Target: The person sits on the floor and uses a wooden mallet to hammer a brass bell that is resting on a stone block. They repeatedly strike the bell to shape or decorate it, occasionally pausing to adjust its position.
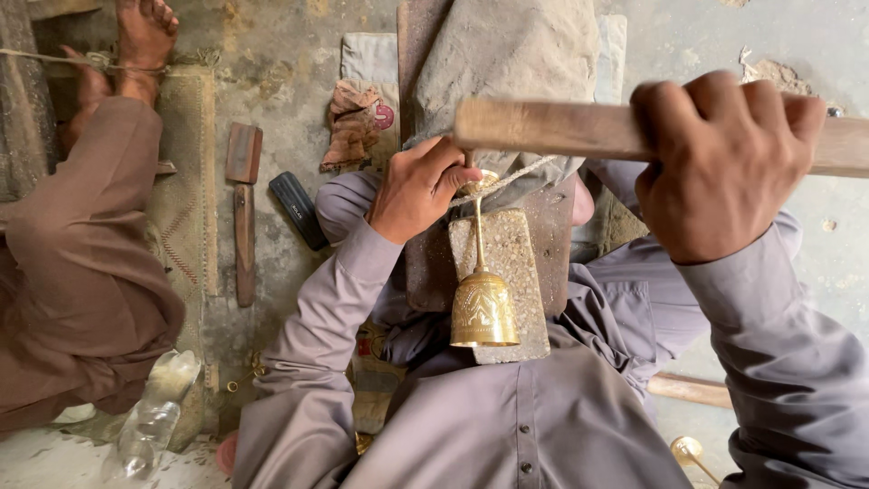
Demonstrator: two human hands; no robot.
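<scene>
one brass goblet (483, 303) lies on its side along one speckled stone block (507, 272), cup mouth toward the person's chest, foot pointing away. the block rests on one wooden plank (552, 263) across the lap. left hand (418, 188): fingers closed around the goblet's foot at the far end of the block, pinning it down. right hand (724, 163): clenched in a full fist on one wooden stick (552, 129), held level above the block and crossing over the goblet's foot. one twisted cord (507, 177) runs past the foot. on the floor to the left: one wooden tool (243, 213), one black bar (299, 210), one crumpled rag (355, 122), one clear plastic bottle (154, 417). a second person's leg (81, 263) sits at the left edge.
</scene>
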